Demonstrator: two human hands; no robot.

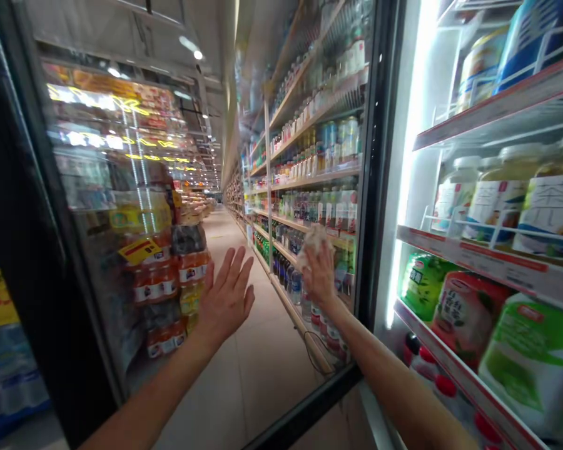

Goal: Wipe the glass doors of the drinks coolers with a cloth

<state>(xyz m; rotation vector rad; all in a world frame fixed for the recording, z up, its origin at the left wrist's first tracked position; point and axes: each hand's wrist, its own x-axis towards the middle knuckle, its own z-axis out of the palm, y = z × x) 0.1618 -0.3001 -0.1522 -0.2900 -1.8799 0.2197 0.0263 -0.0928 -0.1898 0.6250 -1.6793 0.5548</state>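
A glass cooler door [272, 400] in a black frame stands open in front of me. My right hand [319, 275] presses a pale crumpled cloth [315, 239] against the pane, toward its right side. The fingers lie over the cloth, and the palm side is hidden. My left hand [228, 300] is held up at the middle of the pane with the fingers stretched and nothing in it. Whether its palm touches the glass I cannot tell.
On the right, a lit cooler shelf [473, 250] holds tea bottles [492, 194], with large green and red packs [469, 312] below. The black door frame [380, 156] stands between pane and shelves. Stacked orange drink packs [157, 287] and an aisle show in the glass.
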